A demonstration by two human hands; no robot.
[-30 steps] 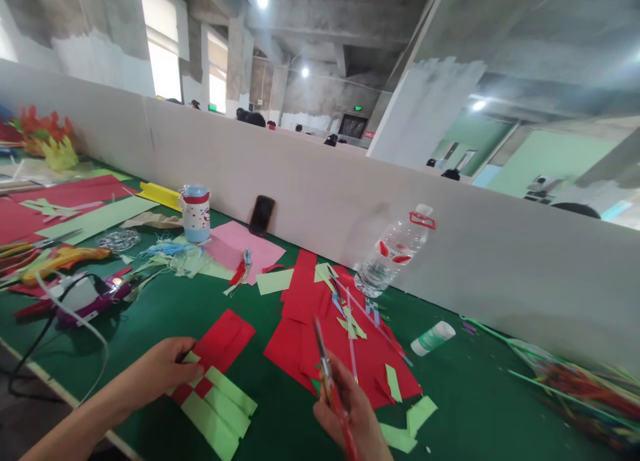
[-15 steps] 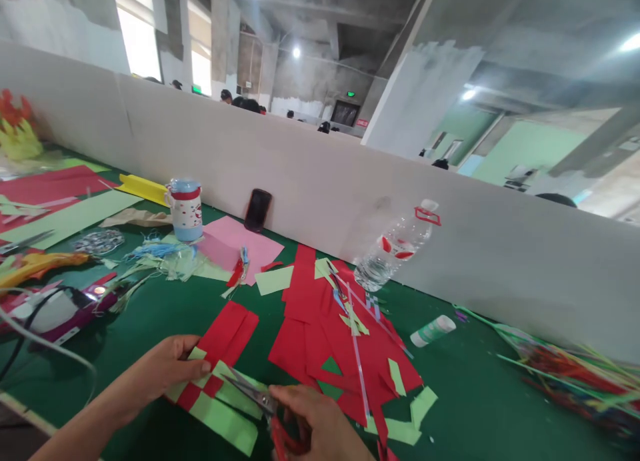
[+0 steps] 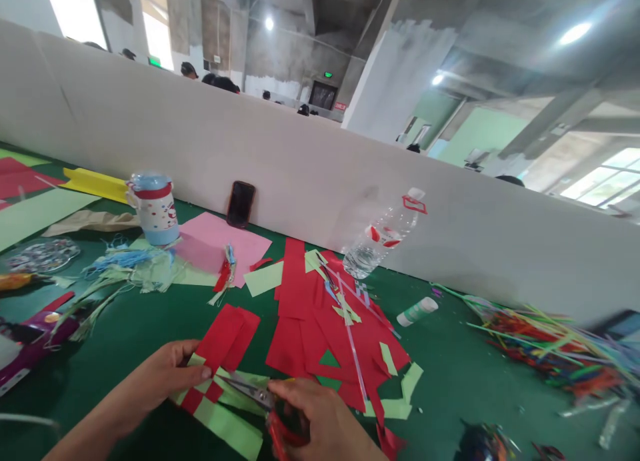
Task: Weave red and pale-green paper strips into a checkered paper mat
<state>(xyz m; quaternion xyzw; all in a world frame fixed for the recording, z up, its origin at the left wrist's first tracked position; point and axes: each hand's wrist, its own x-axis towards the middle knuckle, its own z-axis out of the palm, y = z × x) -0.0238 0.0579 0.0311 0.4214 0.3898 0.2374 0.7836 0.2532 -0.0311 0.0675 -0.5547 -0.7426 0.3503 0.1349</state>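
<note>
My left hand (image 3: 163, 376) pinches the edge of a woven piece of red and light-green paper strips (image 3: 220, 394) lying on the green table (image 3: 465, 374). My right hand (image 3: 320, 421) grips red-handled scissors (image 3: 263, 401), whose metal blades point left over the green strips. Both hands sit at the near edge of the table, close together.
Cut red paper sheets (image 3: 320, 321) and green scraps lie beyond the hands. A tilted water bottle (image 3: 383, 238), a phone (image 3: 241, 204), a patterned cup (image 3: 154, 209), pink paper (image 3: 220, 244) and a glue stick (image 3: 417, 310) stand near the white partition (image 3: 310, 174). Colourful sticks (image 3: 550, 344) lie right, a purple tool (image 3: 30, 341) left.
My right hand came down from holding the scissors upright and brought the blades onto the woven strips. The view has swung right; my left hand stayed on the paper.
</note>
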